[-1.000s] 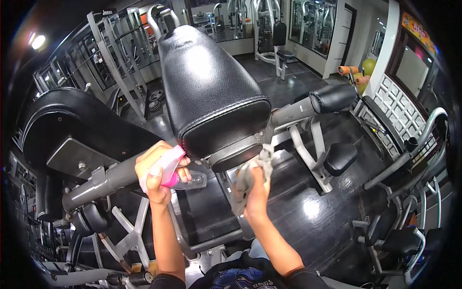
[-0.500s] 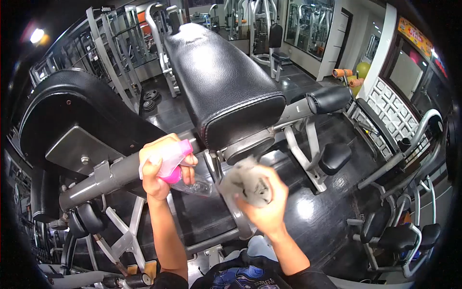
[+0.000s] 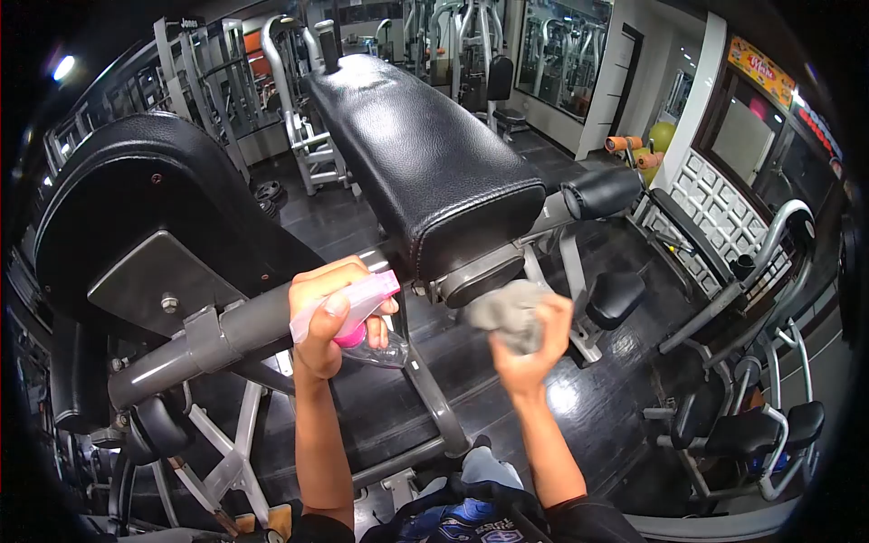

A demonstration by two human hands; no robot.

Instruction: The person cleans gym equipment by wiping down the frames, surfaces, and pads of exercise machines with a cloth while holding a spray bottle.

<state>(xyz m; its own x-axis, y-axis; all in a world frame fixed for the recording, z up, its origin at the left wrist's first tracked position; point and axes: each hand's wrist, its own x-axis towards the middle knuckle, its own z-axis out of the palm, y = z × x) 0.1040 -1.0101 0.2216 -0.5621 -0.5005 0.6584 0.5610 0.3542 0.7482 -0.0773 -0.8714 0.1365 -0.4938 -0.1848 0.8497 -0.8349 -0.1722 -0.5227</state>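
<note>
My left hand [image 3: 319, 319] is wrapped round the neck of a spray bottle [image 3: 367, 297] with a pink and white trigger head and a clear body. Its nozzle points right, close to the grey steel tube [image 3: 231, 328] of the bench. My right hand [image 3: 536, 355] grips a crumpled grey cloth [image 3: 512, 315], slightly blurred, in the air below the near end of the black padded bench [image 3: 430, 149]. A gap shows between the cloth and the bench's underside; whether they touch is hard to judge.
At left stands a large black backrest [image 3: 127, 208] with a metal plate. A roller pad [image 3: 605, 192] and a small black seat [image 3: 615, 297] lie right of the bench. More machines [image 3: 751, 425] stand at the right edge, over a dark floor [image 3: 570, 398].
My right hand has moved right and slightly up with the cloth. My left hand and the spray bottle have shifted a little right. The view has turned slightly.
</note>
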